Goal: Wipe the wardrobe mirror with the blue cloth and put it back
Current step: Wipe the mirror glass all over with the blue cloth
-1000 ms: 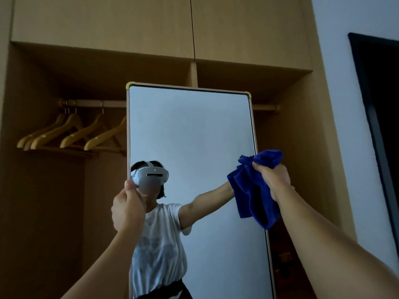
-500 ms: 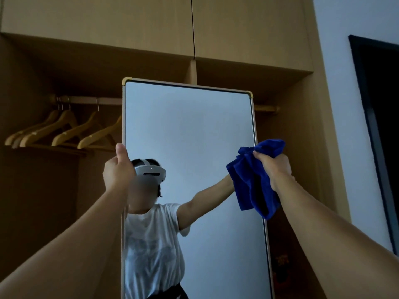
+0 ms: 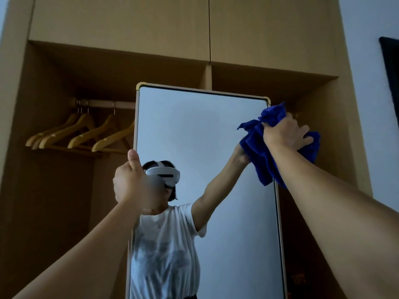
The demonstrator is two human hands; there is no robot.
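A tall wardrobe mirror (image 3: 203, 130) with a thin gold frame stands in front of the open wooden wardrobe. My right hand (image 3: 286, 131) grips a bunched blue cloth (image 3: 261, 156) near the mirror's upper right corner, with the cloth hanging over the right edge. My left hand (image 3: 130, 180) grips the mirror's left edge at about mid height, thumb pointing up. The glass reflects a person in a white shirt wearing a headset.
Several wooden hangers (image 3: 86, 134) hang on a rail (image 3: 103, 103) inside the wardrobe, left of the mirror. Closed upper cabinet doors (image 3: 207, 29) sit above. A pale wall (image 3: 371, 104) and a dark doorway (image 3: 391, 67) lie to the right.
My right hand has carried the blue cloth upward along the mirror's right side toward the top corner. My left hand has slid a little higher on the left edge. The view has tilted up.
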